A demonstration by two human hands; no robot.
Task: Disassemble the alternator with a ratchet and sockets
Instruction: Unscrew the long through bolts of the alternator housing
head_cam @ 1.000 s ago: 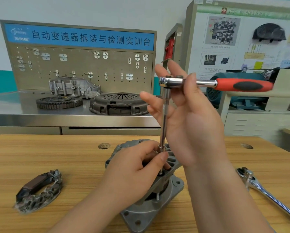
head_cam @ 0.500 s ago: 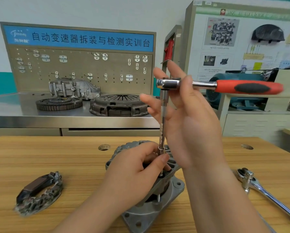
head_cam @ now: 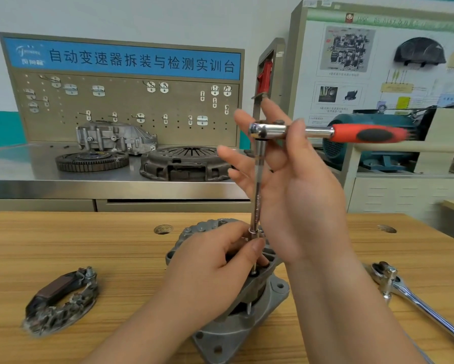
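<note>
Pinching the ratchet point(head_cam: 352, 133) at its head between thumb and fingers, the right hand point(head_cam: 299, 195) holds it directly above the alternator point(head_cam: 269, 298), which stands on the table point(head_cam: 89, 245). The left hand point(head_cam: 215, 271) pinches the extension point(head_cam: 258, 185) at its lower end, on the casing. A rectifier part point(head_cam: 60, 300) already lies removed to the left; the casing halves appear unsplit.

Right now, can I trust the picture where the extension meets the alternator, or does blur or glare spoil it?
Head view: the extension reads clearly, though the left hand partly covers its tip on the alternator. Head view: the ratchet smears at its red handle end. Head view: glare on the steel counter; edges bow from the wide lens.
</note>
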